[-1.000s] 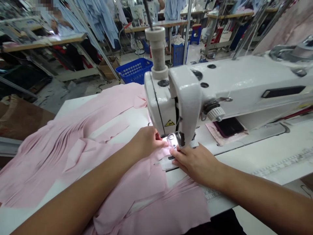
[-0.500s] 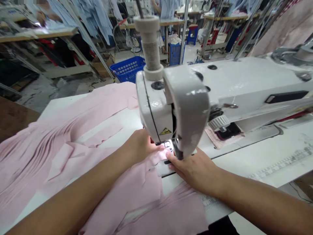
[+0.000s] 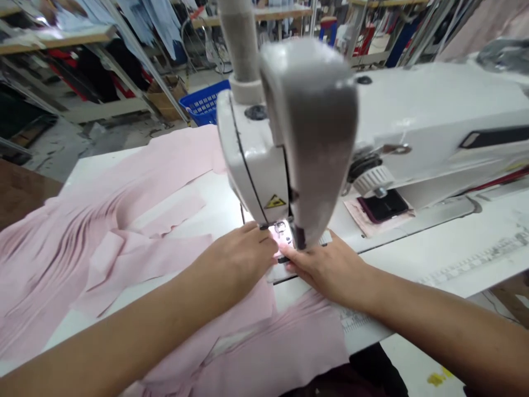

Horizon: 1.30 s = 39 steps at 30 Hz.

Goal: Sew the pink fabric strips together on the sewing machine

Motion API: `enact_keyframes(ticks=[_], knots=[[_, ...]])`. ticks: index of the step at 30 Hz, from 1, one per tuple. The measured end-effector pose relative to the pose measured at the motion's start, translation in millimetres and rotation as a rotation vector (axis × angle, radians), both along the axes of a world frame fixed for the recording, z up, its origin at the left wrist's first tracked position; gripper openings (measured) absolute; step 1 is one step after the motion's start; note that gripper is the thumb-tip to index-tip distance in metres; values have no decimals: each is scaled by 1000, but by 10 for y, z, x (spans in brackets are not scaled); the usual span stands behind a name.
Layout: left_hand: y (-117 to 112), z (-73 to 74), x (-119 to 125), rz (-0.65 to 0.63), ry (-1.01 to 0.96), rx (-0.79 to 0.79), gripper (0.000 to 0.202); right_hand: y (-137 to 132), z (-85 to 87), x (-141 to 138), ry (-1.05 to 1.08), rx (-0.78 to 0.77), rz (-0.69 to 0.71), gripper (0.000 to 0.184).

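Observation:
Beneath the head of a white sewing machine (image 3: 254, 171), both hands meet at the lit needle area. My left hand (image 3: 239, 256) lies left of the presser foot (image 3: 281, 227), its fingers curled and closed on the edge of a pink fabric piece that it mostly covers. From the right, my right hand (image 3: 330, 273) reaches in, thumb and fingers closed on the same piece just in front of the foot. Its other fingers are partly hidden by the machine. More pink fabric (image 3: 273, 353) lies under and in front of my left forearm.
A layered heap of pink cut fabric (image 3: 78, 237) spreads over the left of the white table (image 3: 223, 198). A dark phone-like object (image 3: 384, 205) rests on a pink cloth under the machine arm. A blue basket (image 3: 202, 105) stands behind the table.
My left hand has turned over more, its back now up and its fingers curled closer to my right fingertips. My right hand is nearly still. The view has tilted down and moved nearer.

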State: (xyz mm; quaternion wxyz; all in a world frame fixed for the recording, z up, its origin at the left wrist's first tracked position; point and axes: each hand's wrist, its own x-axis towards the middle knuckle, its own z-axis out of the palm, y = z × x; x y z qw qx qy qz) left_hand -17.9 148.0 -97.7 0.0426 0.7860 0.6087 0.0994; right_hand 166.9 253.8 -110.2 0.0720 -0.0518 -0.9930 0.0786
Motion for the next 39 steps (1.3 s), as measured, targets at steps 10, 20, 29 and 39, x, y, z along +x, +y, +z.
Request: enact_keyframes(ticks=[10, 20, 29, 39], knots=[[-74, 22, 21, -140, 98, -41, 30, 200, 74, 142, 46, -349, 111, 28], [-93, 6, 22, -128, 169, -74, 29, 145, 58, 116, 2, -72, 130, 43], [-101, -30, -54, -181, 136, 100, 24, 148, -24, 108, 38, -37, 123, 48], [27, -12, -203, -84, 120, 29, 31, 200, -46, 2, 7, 51, 53, 34]])
